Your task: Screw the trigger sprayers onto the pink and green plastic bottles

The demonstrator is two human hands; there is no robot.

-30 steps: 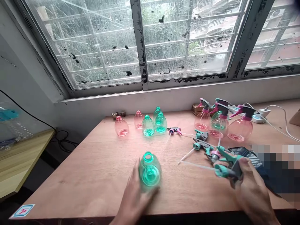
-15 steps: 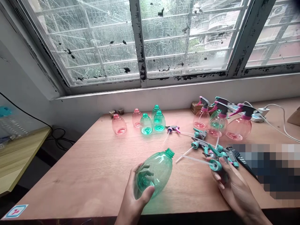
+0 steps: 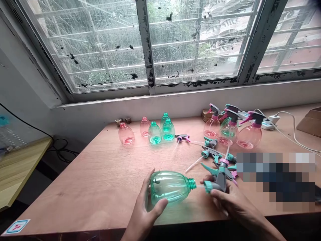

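Note:
A clear green bottle (image 3: 170,187) lies tilted on its side in my left hand (image 3: 147,207), its threaded neck facing right. My fingers wrap around its base end, thumb in front. My right hand (image 3: 228,197) grips a grey and teal trigger sprayer (image 3: 218,182) by its head, with the teal collar toward the bottle. The sprayer's thin tube reaches into the bottle mouth; a short gap separates collar from neck. Behind my right hand, several loose trigger sprayers (image 3: 212,154) with teal or pink parts lie in a pile, dip tubes pointing various ways.
Open pink bottles (image 3: 126,134) and green bottles (image 3: 154,133) stand at the back. Bottles with sprayers fitted (image 3: 249,134) stand back right, near a white power strip (image 3: 268,125) with cables. A cardboard box (image 3: 311,122) sits far right. A marker card (image 3: 17,226) lies at the front-left corner.
The green bottle has turned from upward-tilted to nearly level, neck to the right. My right hand has moved left and turned the sprayer, and its tube has entered the bottle mouth.

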